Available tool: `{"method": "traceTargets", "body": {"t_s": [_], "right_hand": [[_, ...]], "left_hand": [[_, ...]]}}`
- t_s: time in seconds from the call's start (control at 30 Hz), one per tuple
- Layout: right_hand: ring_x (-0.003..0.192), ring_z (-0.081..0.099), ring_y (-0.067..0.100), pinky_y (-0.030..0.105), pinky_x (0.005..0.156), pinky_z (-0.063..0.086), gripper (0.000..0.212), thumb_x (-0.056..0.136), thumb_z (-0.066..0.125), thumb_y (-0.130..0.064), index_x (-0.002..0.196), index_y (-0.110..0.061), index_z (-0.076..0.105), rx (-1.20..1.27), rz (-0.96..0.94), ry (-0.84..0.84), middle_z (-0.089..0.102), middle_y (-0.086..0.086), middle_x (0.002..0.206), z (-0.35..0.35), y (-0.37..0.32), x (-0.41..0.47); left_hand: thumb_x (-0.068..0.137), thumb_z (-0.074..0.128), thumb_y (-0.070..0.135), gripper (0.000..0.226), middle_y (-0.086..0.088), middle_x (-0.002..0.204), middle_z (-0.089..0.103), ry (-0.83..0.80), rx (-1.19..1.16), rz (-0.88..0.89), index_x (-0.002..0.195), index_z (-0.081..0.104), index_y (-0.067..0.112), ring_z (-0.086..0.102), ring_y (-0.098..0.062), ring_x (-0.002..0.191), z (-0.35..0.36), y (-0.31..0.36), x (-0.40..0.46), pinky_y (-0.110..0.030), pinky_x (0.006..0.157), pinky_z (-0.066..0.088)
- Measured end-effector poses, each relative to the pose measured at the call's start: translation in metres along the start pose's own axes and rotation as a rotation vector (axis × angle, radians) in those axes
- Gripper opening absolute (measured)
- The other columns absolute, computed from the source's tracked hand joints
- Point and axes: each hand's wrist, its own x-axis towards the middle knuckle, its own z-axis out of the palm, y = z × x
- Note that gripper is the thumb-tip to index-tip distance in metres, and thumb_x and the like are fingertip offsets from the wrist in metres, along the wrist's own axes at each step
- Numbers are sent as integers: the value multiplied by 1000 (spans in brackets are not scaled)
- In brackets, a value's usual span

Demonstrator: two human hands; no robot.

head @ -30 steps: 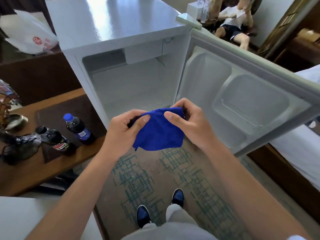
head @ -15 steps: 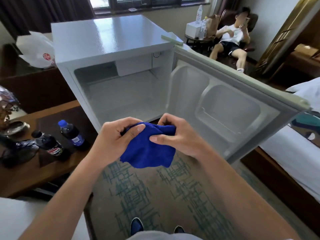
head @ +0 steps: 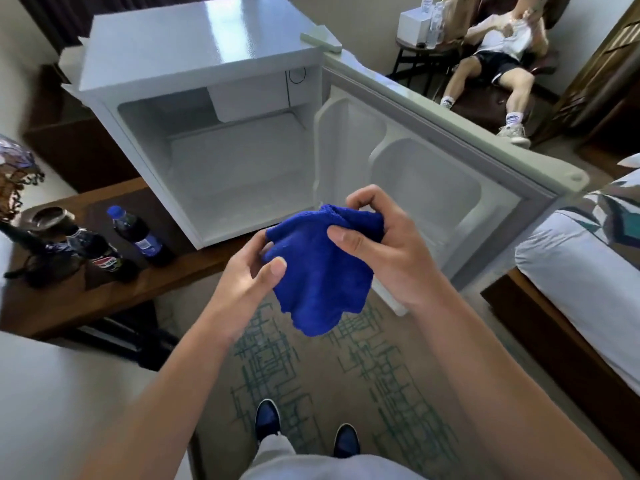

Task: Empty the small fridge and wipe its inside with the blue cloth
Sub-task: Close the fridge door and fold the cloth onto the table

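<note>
Here both hands (head: 311, 258) pinch the blue cloth (head: 320, 271), fingers seemingly curled behind it.

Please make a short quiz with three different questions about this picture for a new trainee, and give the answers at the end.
1. True or false: the fridge door is open.
2. Which hand grips the top of the blue cloth? A) left hand B) right hand
3. Fill in: the two dark bottles lie on the wooden ____ left of the fridge.

Key
1. True; nothing shows inside.
2. B. The left hand pinches the cloth's left edge between thumb and fingers.
3. Table.
</note>
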Motion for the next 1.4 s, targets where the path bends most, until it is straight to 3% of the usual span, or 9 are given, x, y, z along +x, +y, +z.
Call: {"method": "traceTargets", "body": {"t_s": [0.13,0.33,0.57,0.67,0.8,0.97,1.17,1.3,1.4], "right_hand": [[62,49,15,23,56,42,23,88,71,-9,96,-19,53,28,-13,-76,56,-3,72,-20,-7,-14],[95,68,13,23,81,53,29,94,66,0,122,-8,65,20,-25,-154,72,-1,106,-46,-17,-34],[92,70,12,24,80,56,22,91,74,2,111,-5,73,-147,-50,35,76,3,100,-66,-23,-53],[92,70,14,26,82,56,21,90,75,3,109,-2,73,-143,-71,77,76,9,99,-70,-28,-59],[96,72,11,24,85,54,21,90,75,2,110,-5,72,-162,-122,78,76,0,102,-72,-34,-67],[94,72,8,21,84,52,24,88,80,-2,109,-11,72,-223,-163,138,76,-7,99,-75,-42,-72],[89,74,16,30,76,57,26,88,81,-12,112,-17,71,-284,-118,170,79,0,98,-81,-44,-75],[121,68,12,35,92,61,43,91,80,-23,131,-18,65,-575,-214,147,71,-5,130,-91,-57,-81],[147,46,15,41,115,47,51,93,74,-31,141,-15,61,-871,-377,209,51,0,157,-102,-63,-80]], "left_hand": [[66,73,83,78,-3,121,67,-21,-65,-62,121,69,28,61,-26,113,33,-4,-5,-50,97,45],[77,75,69,63,-5,109,76,-39,-262,-63,113,76,18,72,-20,97,65,13,0,-32,82,59],[79,82,50,41,-4,102,73,71,-261,22,104,73,19,66,-18,94,83,28,3,-29,81,57],[71,87,55,51,-5,106,74,25,-231,12,108,75,23,68,-20,97,90,30,2,-32,83,58],[61,94,51,71,-7,119,74,-110,-317,-103,124,73,24,72,-20,105,100,34,0,-32,84,60],[79,82,45,37,-9,103,75,-23,-229,-1,105,80,18,64,-29,90,113,38,-6,-38,79,55],[84,70,26,15,-4,97,78,63,-201,77,93,81,21,71,-20,93,123,47,-7,-30,82,59],[86,65,21,18,-1,98,78,90,-218,61,94,82,22,72,-16,94,123,50,-11,-27,81,58],[87,65,19,19,-2,99,78,117,-211,53,95,82,21,71,-18,95,119,49,-13,-28,83,58]]}}
